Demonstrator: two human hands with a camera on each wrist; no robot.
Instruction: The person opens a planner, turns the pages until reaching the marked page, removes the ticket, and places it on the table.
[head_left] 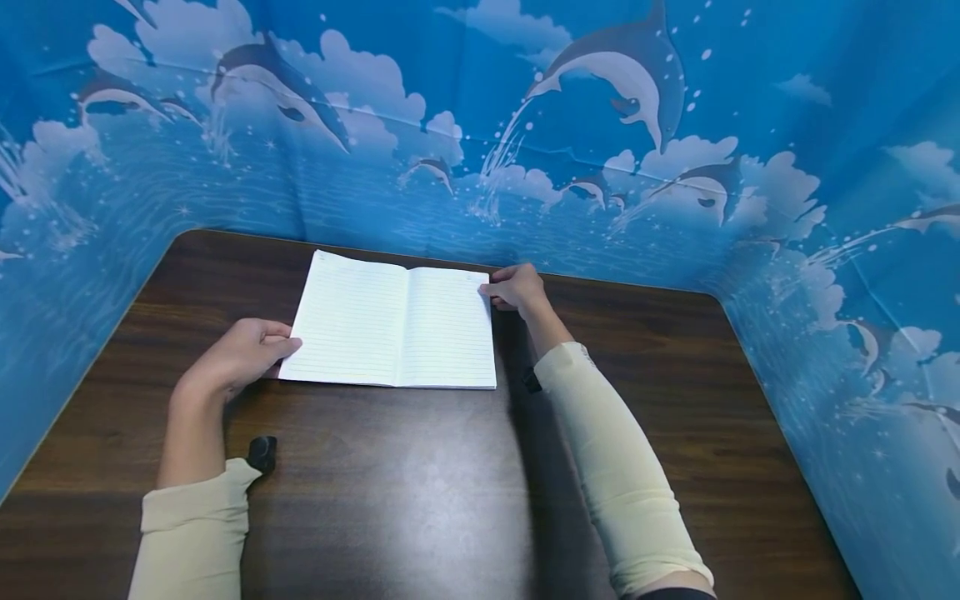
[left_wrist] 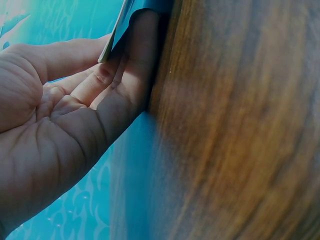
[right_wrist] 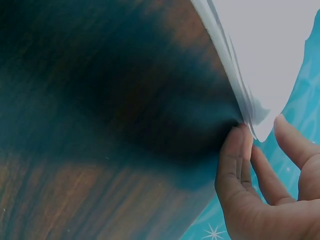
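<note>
One hand, the left (head_left: 242, 354), is nearer the wearer: thumb above, fingers beneath, it pinches the near half of the left edge of an open notebook (head_left: 352, 325). The notebook is between both hands at the far side of the dark wood-grain table (head_left: 337, 533), long axis running left to right, fold pointing away. Pages: white, ruled, slightly bowed. The right hand (head_left: 517, 287) pinches the far right corner. Beyond: blue dolphin-print curtain (head_left: 420, 200).
</note>
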